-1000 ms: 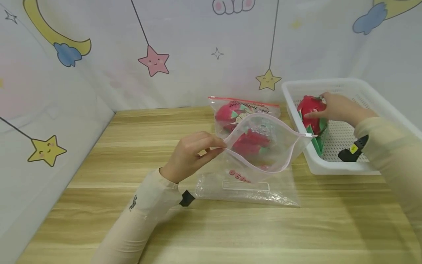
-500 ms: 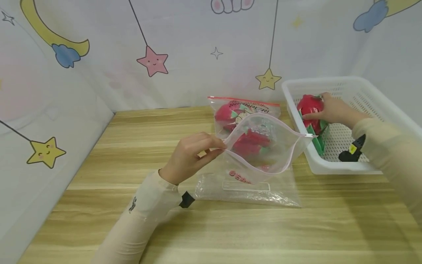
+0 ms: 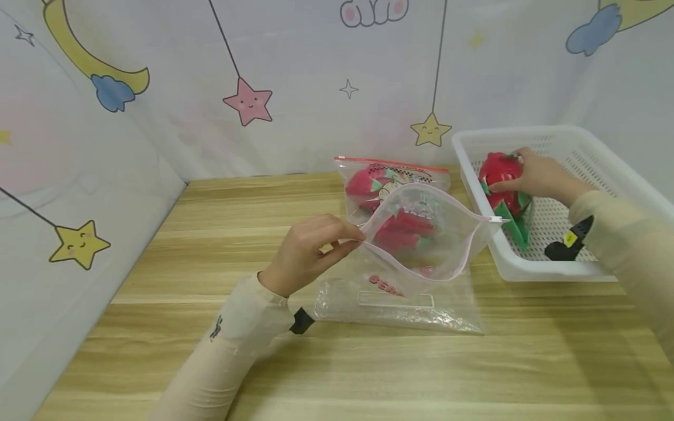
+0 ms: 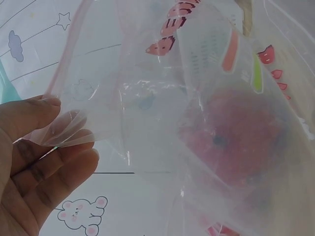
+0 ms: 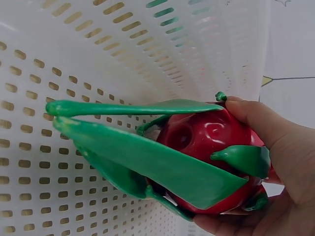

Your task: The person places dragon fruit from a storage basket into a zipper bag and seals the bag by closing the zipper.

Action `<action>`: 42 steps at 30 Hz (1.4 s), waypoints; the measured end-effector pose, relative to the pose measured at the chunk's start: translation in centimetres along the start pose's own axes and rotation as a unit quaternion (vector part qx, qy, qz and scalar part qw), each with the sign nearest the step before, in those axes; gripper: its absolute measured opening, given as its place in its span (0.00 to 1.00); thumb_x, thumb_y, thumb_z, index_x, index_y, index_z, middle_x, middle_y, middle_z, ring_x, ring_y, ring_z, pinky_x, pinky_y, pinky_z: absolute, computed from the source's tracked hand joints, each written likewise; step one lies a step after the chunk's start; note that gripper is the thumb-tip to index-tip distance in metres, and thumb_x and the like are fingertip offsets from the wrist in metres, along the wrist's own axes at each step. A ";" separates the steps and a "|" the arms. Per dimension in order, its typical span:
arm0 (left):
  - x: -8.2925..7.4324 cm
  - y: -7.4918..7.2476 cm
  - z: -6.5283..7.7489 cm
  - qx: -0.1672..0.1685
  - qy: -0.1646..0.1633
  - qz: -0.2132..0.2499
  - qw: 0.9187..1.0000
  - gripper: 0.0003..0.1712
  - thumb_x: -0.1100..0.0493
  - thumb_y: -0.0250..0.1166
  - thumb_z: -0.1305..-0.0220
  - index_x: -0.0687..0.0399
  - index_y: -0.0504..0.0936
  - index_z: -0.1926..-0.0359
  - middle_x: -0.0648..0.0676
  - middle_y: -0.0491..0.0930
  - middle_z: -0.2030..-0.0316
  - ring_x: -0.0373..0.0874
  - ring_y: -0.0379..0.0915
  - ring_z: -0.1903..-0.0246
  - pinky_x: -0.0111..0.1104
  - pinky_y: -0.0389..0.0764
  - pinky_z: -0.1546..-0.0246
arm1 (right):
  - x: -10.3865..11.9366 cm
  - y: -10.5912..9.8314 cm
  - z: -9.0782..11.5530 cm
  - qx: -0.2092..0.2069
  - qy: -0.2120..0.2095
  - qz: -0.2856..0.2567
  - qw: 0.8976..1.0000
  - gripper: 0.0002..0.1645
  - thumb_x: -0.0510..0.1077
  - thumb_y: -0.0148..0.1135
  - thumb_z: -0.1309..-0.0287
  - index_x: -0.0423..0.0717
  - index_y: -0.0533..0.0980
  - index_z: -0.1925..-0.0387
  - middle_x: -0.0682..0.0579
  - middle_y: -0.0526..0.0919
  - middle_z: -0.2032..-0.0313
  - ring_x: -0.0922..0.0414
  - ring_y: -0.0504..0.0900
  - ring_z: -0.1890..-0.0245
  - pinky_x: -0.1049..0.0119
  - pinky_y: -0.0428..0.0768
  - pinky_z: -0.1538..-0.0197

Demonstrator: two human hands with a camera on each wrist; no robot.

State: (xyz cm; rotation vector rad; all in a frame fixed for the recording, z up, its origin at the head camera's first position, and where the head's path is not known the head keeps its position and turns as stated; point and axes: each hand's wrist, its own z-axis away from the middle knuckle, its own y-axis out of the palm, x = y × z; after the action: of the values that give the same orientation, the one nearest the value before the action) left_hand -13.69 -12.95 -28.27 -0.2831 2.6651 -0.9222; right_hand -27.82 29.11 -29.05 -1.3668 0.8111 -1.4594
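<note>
In the head view my left hand [image 3: 310, 251] pinches the left edge of a clear zip bag [image 3: 400, 310], whose pink-rimmed mouth gapes wide. The left wrist view shows the bag's film [image 4: 147, 108] between the thumb and fingers. To the right, my right hand [image 3: 547, 178] grips a red toy dragon fruit [image 3: 500, 169] with green leaves, inside a white basket [image 3: 505, 266]. The right wrist view shows thumb and fingers curled round the toy's red body [image 5: 197, 137], its long green leaves [image 5: 147, 152] pointing away from the hand.
Behind the open bag lies another zip bag [image 3: 392, 161] with a red slider strip and red-and-green toys inside. The basket stands at the right of the wooden table [image 3: 210, 234]. A printed curtain [image 3: 295, 134] closes off the back and left.
The toy dragon fruit has turned slightly in my right hand's grip, its lower leaves shifting a little to the right. My left hand still pinches the bag. The head view has shifted a little.
</note>
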 end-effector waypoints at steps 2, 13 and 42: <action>0.0 0.1 0.1 -0.001 0.001 0.000 1.000 0.09 0.72 0.70 0.49 0.60 0.84 0.66 0.54 0.86 0.68 0.42 0.81 0.67 0.27 0.81 0.72 | -0.2 -0.2 0.1 -0.003 0.001 0.005 1.000 0.67 0.70 0.60 0.46 0.26 0.41 0.30 0.21 0.63 0.42 0.26 0.66 0.45 0.30 0.70 0.46; 0.1 0.3 0.1 -0.006 -0.001 0.008 1.000 0.10 0.73 0.70 0.49 0.60 0.84 0.65 0.54 0.86 0.68 0.42 0.80 0.67 0.27 0.81 0.73 | -0.5 -2.1 1.0 -0.024 -0.002 0.005 1.000 0.66 0.70 0.61 0.46 0.29 0.42 0.29 0.21 0.63 0.43 0.27 0.66 0.46 0.30 0.71 0.48; 0.3 0.3 0.1 -0.017 -0.018 -0.010 1.000 0.11 0.70 0.71 0.49 0.60 0.83 0.63 0.54 0.85 0.66 0.42 0.80 0.67 0.24 0.81 0.70 | 5.8 -7.3 6.6 -0.094 -0.107 -0.012 0.990 0.56 0.53 0.70 0.48 0.48 0.48 0.26 0.24 0.63 0.39 0.27 0.65 0.47 0.34 0.79 0.60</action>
State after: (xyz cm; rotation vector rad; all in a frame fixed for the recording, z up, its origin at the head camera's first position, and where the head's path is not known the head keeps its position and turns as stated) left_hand -13.92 -12.85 -28.57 -0.3313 2.6522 -0.8703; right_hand -22.35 26.99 -19.25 -1.6487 0.8089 -1.2516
